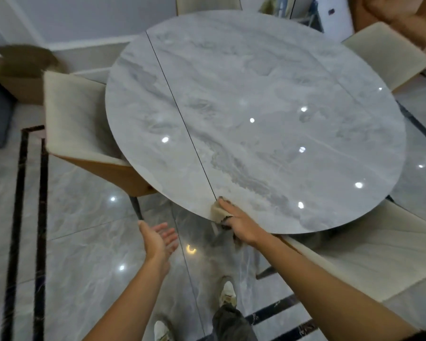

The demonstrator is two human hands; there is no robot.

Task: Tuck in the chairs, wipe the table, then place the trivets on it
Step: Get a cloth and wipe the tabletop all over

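A glossy floor (84, 217) of grey, marble-veined tiles with black inlaid border strips fills the lower view and mirrors small ceiling lights. Above it stands the round table (256, 107), its polished top a cloudy grey-white stone pattern cut by one thin dark seam running from the far rim to the near rim. Four padded chairs sit at its edge, with cream seats and tan shells: the left chair (79, 124) partly under the top, the near right chair (379, 254), the far right chair (384, 55) and the far chair (207, 3). An open cardboard box (17, 70), blurred, stands on the floor beyond the left chair. The right hand (236, 222) lies on the table's near rim, just beside the end of the seam, and seems to grip a small crumpled beige cloth (218, 210) there, the forefinger laid along the top; the other fingers are hard to make out. The left hand (160, 239) hangs apart from it over the floor below the rim, palm up, fingers straight, holding nothing. Two white shoes (228, 294) show below.
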